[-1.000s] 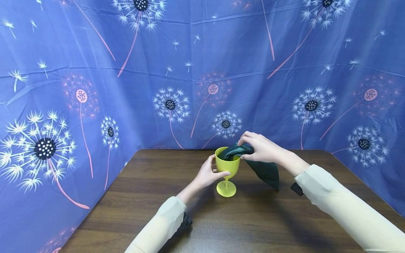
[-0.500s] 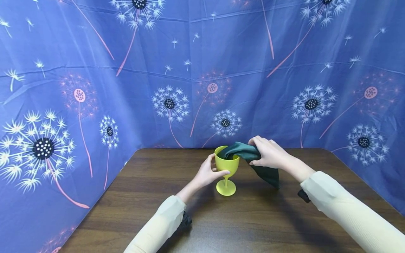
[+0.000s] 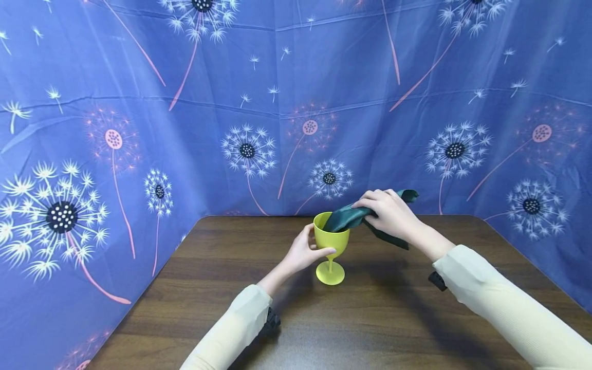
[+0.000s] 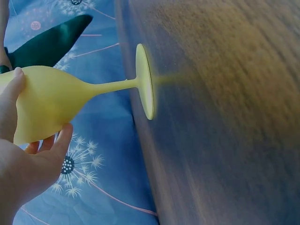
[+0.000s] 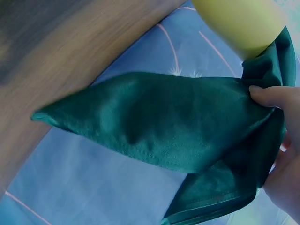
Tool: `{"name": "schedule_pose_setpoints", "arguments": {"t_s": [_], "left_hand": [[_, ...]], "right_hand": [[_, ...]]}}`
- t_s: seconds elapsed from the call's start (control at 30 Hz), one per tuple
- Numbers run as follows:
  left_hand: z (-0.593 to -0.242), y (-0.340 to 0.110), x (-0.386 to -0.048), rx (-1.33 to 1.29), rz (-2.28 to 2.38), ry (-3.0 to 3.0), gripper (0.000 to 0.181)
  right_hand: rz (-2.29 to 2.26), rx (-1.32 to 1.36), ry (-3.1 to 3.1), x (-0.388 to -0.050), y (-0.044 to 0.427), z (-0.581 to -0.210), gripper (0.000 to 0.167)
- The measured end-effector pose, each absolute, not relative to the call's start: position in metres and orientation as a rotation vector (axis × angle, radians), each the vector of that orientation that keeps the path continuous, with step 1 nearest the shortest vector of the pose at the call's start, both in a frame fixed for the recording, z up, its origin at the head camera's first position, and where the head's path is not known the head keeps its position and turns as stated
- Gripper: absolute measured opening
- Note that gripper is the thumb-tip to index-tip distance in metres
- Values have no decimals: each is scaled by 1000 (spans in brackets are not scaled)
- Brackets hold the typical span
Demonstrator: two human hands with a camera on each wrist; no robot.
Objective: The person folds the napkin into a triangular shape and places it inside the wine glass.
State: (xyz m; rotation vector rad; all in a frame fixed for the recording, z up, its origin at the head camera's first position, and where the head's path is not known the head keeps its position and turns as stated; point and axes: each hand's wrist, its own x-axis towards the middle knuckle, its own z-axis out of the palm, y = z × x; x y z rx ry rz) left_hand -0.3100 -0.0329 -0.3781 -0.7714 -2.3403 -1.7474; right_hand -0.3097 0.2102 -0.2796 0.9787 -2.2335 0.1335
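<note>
A yellow goblet (image 3: 331,240) is upright at the middle of the table, its round foot (image 4: 145,82) down at the wood. My left hand (image 3: 302,251) grips the goblet's bowl from the left side, thumb in front and fingers curled behind. Part of a dark green satin cloth (image 3: 346,218) lies inside the bowl and over its right rim. The rest of the cloth (image 5: 154,119) hangs loose in a pointed flap on the right. My right hand (image 3: 387,211) holds the bunched cloth just right of the goblet, thumb pressed against it. The cloth's end inside the bowl is hidden.
The brown wooden table (image 3: 222,313) extends around the goblet on all sides. A blue curtain (image 3: 208,103) with a dandelion print stands behind the table and along its sides. Dark devices (image 3: 273,318) sit at both wrists.
My right hand first shifted right, pulling the cloth, then came back up and left with a new hold, raising the loose end. My left hand and the goblet stay in place.
</note>
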Motion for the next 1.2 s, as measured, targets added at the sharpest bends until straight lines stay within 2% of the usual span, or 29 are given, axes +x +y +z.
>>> {"name": "schedule_pose_setpoints", "arguments": {"t_s": [0.6, 0.87, 1.03, 1.2], "left_hand": [[-382, -34, -314, -734, -1560, -2420, 75], [-373, -35, -313, -794, -1415, -2387, 86], [-360, -35, -313, -776, -1331, -2326, 83], [-342, -31, -314, -792, -1195, -2270, 73]], "right_hand": [[108, 1031, -2159, -312, 196, -286, 32], [149, 998, -2173, -310, 200, -286, 40], [179, 979, -2167, -311, 205, -287, 50], [198, 1007, -2119, -311, 209, -289, 50]]}}
